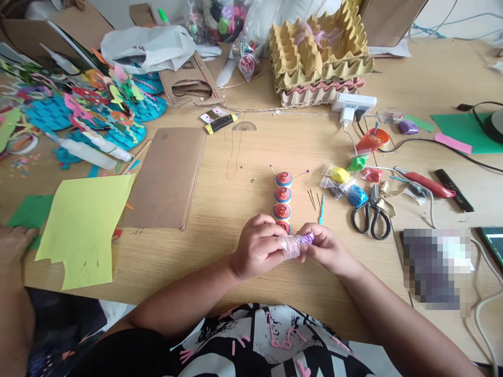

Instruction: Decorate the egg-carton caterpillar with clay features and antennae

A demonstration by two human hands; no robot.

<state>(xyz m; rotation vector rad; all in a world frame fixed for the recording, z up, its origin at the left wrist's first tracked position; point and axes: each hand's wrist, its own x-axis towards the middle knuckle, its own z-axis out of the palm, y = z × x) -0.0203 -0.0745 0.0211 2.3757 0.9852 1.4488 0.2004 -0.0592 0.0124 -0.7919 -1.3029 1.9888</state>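
My left hand (257,247) grips a small clear plastic bag (291,247) with its fingers closed. Purple modelling clay (307,238) shows at the bag's right end, where my right hand (328,248) pinches it. Just beyond my hands, a caterpillar-like row of red and blue decorated rounds (282,195) runs away from me, with two pins sticking out at its far end. My left hand partly covers the nearest round. To the right of the row lie several toothpicks (314,200) and a blue stick tool (321,209).
Black-handled scissors (371,214) lie at the right beside bagged clay (357,196) and an orange cup (372,140). A cardboard sheet (167,178) and yellow paper (88,225) are at the left. Egg trays (322,68) stand at the back. Another person's arm (13,293) rests at the far left.
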